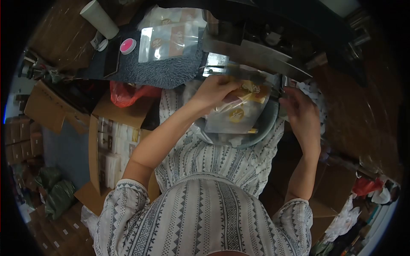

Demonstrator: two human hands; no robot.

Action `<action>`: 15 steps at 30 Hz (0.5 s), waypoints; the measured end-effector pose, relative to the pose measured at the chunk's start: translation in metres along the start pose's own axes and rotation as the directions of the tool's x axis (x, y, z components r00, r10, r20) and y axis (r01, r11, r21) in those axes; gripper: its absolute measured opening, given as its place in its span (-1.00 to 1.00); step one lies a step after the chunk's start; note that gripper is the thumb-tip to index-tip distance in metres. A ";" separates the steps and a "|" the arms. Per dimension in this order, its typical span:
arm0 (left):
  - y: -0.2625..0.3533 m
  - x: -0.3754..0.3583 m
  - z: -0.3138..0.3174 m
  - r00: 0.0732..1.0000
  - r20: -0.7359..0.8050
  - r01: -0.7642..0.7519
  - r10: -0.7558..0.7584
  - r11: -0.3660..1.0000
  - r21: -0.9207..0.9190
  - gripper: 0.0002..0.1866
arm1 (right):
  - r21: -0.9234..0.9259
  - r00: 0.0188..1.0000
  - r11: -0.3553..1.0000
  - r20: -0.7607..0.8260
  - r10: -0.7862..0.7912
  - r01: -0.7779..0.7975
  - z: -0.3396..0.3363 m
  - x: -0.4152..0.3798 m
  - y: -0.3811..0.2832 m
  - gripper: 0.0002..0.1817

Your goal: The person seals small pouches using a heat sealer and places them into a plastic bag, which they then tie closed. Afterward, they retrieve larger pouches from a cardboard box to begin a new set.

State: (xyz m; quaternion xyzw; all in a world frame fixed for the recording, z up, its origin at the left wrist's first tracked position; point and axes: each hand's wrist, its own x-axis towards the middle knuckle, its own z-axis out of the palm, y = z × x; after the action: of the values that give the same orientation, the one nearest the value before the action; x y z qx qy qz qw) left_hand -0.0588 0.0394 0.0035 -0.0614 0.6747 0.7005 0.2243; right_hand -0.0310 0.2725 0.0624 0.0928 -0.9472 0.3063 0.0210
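Note:
My left hand [217, 91] is closed on the upper left part of a clear plastic pouch [239, 109] with gold print. The pouch hangs over a round grey basin [267, 123] on my lap, below the edge of a dark metal machine [260, 53]. To the right of the pouch is my right hand [299, 106], its fingers bent and apart, near the machine's edge; nothing shows between them. More printed pouches [168, 42] lie on a fluffy grey cloth [166, 70] at the upper left.
An open cardboard box [94, 149] with white packs stands at my left, a red plastic bag [128, 94] above it. A pink-topped round tub [127, 46] and a white cup [99, 19] are at the upper left. Another box [333, 187] is at my right.

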 end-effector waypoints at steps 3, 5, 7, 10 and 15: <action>-0.008 0.001 -0.001 1.000 -0.010 0.012 -0.014 0.979 -0.203 -0.61 | -0.445 0.975 0.890 -0.222 -0.005 -0.097 0.008 -0.002 0.043 -0.64; 0.001 -0.002 -0.019 1.000 -0.015 -0.025 0.027 0.993 0.112 -0.55 | -0.743 0.969 0.639 -0.247 0.017 -0.201 0.020 0.007 0.069 -0.71; 0.016 0.006 -0.065 0.936 -0.188 -0.120 0.296 0.775 0.621 -0.47 | -0.660 0.977 0.722 -0.185 0.110 -0.206 0.017 0.015 0.061 -0.74; -0.023 0.031 -0.127 0.745 -0.169 -0.046 0.646 0.303 0.952 -0.40 | -0.509 0.976 0.833 -0.099 0.194 -0.218 0.013 0.014 0.059 -0.81; -0.034 -0.026 -0.098 0.685 0.029 -0.094 0.728 0.050 0.994 -0.52 | -0.388 0.972 0.900 -0.197 0.131 -0.200 0.003 0.006 0.048 -0.85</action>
State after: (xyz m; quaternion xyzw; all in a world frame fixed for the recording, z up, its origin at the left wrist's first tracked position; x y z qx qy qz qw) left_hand -0.0434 -0.0624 -0.0258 0.1226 0.9670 0.1095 -0.1949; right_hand -0.0458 0.3074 0.0329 -0.0203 -0.9893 0.1106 0.0926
